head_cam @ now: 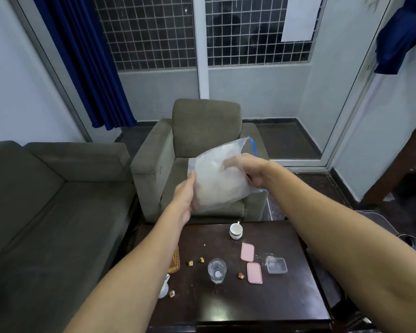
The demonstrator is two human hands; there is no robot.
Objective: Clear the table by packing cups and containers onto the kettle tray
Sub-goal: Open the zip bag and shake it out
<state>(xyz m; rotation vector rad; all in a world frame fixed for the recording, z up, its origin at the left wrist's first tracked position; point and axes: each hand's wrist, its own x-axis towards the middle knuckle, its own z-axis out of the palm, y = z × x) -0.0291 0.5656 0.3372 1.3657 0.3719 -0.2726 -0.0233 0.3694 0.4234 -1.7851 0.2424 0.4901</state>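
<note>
Two hands are raised over the worktop. The left hand has its grip pinching the left edge of a clear zip bag of white stuff, and the right hand is curled round its right side. Below sit a half-hidden cup, a glass, a white cup, two pink lids and a clear container.

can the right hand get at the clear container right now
Probably not yet: the right hand grips the plastic bag above the table. Nothing covers the clear container, so it looks reachable once freed.
</note>
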